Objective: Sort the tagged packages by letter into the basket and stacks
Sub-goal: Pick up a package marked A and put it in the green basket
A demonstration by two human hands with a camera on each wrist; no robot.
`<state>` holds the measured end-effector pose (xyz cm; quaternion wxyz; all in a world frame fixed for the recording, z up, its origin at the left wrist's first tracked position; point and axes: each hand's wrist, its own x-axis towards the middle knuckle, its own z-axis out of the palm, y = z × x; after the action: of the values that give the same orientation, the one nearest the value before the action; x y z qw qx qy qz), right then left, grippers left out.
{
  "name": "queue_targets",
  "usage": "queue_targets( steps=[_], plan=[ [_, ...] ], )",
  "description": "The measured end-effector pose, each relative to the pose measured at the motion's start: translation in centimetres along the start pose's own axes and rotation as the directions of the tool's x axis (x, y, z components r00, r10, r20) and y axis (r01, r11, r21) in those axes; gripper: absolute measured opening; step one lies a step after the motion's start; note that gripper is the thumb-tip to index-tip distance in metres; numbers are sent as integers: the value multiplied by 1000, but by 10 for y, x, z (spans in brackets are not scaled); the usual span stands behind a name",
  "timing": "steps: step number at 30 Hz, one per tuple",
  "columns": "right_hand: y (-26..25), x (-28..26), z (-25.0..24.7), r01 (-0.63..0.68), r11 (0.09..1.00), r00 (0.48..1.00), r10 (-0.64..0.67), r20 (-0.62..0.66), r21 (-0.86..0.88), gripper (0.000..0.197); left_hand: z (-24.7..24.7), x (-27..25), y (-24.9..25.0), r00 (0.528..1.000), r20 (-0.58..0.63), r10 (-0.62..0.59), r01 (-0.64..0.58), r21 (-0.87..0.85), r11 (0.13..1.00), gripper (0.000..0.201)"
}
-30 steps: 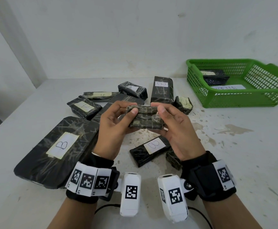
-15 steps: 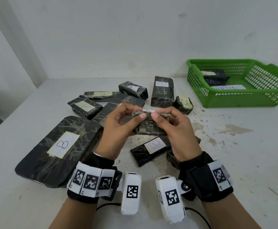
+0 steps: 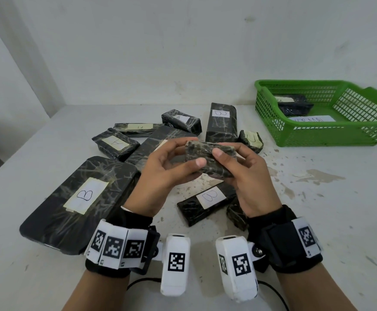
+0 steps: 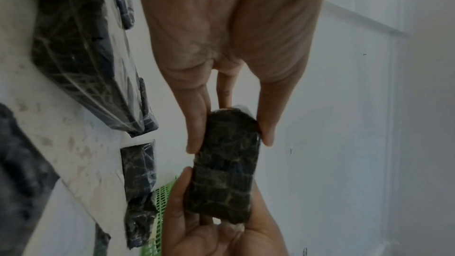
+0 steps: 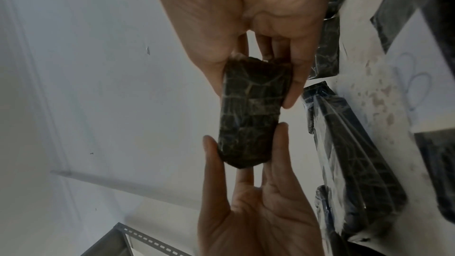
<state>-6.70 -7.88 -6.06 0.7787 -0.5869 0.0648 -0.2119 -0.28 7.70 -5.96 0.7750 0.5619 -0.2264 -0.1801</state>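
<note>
Both hands are gripping one small dark wrapped package [image 3: 210, 159] in the air above the table [image 3: 317, 221], well short of the green basket [image 3: 331, 133] and to its left. The left hand [image 3: 160, 176] is pinching the package's left end between thumb and fingers, and the right hand [image 3: 248, 176] is clasping its right end the same way. The package's long axis is running side to side between the two hands, and no letter tag is showing on the faces turned toward the cameras, so its letter cannot be told yet. The right hand is the one nearer the basket, which probably makes it the natural carrier if the tag calls for the basket.

Counting what is lying out: one basket, holding one dark package with a tag and a white slip. On the table, left of the basket, about nine wrapped packages are lying loose. Among them three are showing a B, one an A, and two what looks like a C; the rest are unreadable.
</note>
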Motion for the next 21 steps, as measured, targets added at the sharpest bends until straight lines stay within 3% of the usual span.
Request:
queue_targets(
  steps=[5,13,18,21],
  plan=[
    [-2,0,0,-63,998,994,61,93,24,37,0,0,2,998,-56,29,-30,-19,999,43],
    [-3,-1,0,-45,999,998,45,40,7,29,1,0,2,999,-37,6,-6,-10,1000,55],
    [-5,0,1,-79,996,994,75,83,41,53,0,0,5,995,-99,8,-15,-63,998,53],
    [-6,0,1,-66,997,994,63,84,35,53,-1,1,6,997,-75,-17,11,-80,997,53]
  ],
)
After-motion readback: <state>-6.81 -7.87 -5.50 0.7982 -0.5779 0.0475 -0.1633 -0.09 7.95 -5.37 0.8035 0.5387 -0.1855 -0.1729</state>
